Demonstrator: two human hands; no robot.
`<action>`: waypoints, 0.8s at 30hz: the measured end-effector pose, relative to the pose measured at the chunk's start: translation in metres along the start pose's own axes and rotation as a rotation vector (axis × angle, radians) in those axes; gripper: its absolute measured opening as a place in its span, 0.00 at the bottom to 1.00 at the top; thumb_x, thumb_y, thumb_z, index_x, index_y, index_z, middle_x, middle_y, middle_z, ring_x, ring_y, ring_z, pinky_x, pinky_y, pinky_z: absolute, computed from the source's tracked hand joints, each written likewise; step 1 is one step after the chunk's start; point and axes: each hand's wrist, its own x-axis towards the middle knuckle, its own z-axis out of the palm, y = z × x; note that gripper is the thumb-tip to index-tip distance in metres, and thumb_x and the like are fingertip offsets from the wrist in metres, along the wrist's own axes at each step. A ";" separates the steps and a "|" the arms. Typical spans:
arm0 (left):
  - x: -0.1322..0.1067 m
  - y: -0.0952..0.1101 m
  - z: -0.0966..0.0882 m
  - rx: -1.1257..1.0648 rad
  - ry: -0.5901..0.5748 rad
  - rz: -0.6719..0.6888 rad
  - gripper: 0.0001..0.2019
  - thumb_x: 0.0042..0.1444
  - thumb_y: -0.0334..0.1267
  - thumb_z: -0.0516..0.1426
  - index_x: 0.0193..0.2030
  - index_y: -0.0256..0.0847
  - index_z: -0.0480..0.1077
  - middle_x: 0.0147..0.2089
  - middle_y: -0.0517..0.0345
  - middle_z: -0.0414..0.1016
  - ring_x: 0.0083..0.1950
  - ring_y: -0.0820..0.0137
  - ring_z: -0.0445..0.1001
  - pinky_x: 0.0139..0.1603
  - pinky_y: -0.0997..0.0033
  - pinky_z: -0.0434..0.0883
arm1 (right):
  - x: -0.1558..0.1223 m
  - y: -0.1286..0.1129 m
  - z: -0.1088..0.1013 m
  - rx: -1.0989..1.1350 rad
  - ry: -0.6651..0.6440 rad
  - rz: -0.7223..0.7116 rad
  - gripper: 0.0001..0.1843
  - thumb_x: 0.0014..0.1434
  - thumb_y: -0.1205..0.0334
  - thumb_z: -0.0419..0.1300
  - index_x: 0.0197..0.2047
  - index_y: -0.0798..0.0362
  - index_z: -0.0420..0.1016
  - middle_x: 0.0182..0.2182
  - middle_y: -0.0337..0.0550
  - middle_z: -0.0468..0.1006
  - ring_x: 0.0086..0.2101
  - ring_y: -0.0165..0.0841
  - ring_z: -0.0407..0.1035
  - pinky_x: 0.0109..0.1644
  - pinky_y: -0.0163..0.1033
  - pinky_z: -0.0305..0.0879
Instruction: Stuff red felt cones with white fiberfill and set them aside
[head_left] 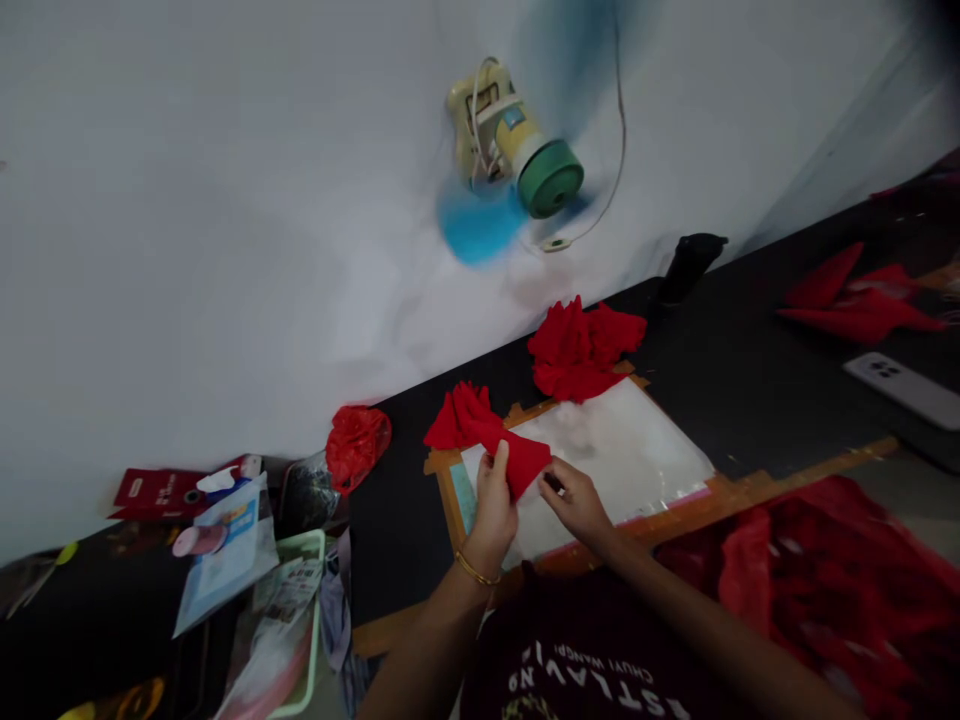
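A piece of red cloth (525, 462) is held over the white board, its wide end toward my right hand. My left hand (495, 500) is closed on it, with the thumb up along the fabric. My right hand (579, 500) has its fingers curled together at the cloth's right edge, seemingly pinching it. Just behind my left hand, a bunched red cloth (459, 415) with gathered, finger-like tips lies at the board's far left corner; whether it joins the held piece I cannot tell. Beneath both hands is a white board (637, 450) edged with brown tape.
A red cloth heap (576, 345) lies behind the board. On the dark table are a black object (691, 265), a phone (904, 388) and a red plastic bag (356, 445). A fan (544, 175) hangs on the wall. A green-rimmed basket (311, 640) stands left; red material (840, 580) lies right.
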 end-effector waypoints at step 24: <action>-0.015 -0.010 -0.001 0.146 -0.115 0.004 0.19 0.47 0.43 0.67 0.44 0.36 0.71 0.40 0.52 0.78 0.39 0.67 0.76 0.45 0.64 0.72 | -0.021 0.007 -0.012 -0.184 -0.433 0.122 0.09 0.57 0.65 0.52 0.36 0.53 0.74 0.30 0.46 0.80 0.31 0.36 0.72 0.40 0.39 0.68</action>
